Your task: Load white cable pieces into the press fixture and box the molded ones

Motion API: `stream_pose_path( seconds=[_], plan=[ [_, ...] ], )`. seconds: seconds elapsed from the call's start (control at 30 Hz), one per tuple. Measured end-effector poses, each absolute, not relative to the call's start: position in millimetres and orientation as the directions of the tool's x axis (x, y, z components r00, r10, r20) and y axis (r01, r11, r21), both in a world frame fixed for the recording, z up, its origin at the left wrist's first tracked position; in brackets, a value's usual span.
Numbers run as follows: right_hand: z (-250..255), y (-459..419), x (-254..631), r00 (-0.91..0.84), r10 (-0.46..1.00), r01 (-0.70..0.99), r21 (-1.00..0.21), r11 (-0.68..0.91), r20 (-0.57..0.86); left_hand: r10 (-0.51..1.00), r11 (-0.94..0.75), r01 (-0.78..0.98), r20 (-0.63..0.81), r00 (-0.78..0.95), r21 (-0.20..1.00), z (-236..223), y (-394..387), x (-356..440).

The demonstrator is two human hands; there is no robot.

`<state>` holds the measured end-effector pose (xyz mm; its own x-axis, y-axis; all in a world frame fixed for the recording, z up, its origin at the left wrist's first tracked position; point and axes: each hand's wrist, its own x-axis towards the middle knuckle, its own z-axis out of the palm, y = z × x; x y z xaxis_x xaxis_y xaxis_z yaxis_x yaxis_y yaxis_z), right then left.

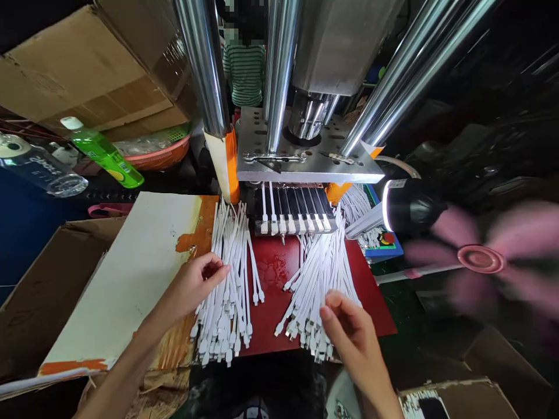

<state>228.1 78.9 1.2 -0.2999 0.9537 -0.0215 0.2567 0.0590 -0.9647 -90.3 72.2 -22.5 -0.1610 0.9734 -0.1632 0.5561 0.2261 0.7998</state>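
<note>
My left hand hovers at the edge of the left bundle of white cables. Its fingers are loosely bent, thumb and forefinger slightly apart, and no cable shows between them. Over the right bundle of white cables is my right hand, also half curled, with a small gap between thumb and forefinger. Both bundles lie with their connector ends towards me. Ahead, a black slotted fixture holds a row of white connectors along its front edge, beneath the steel press plate.
Steel columns rise around the press. A lamp and a spinning pink fan stand on the right. A white board lies left of the red work surface. Bottles, including a green one, and cardboard boxes are farther left.
</note>
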Motion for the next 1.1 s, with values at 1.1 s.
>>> stream_pose_path(
  seconds=[1.1],
  plan=[
    [-13,67,178,-0.41,0.911,0.054,-0.998,-0.022,-0.042,0.999,-0.038,0.399,0.038,0.008,0.916,-2,39,2]
  ],
)
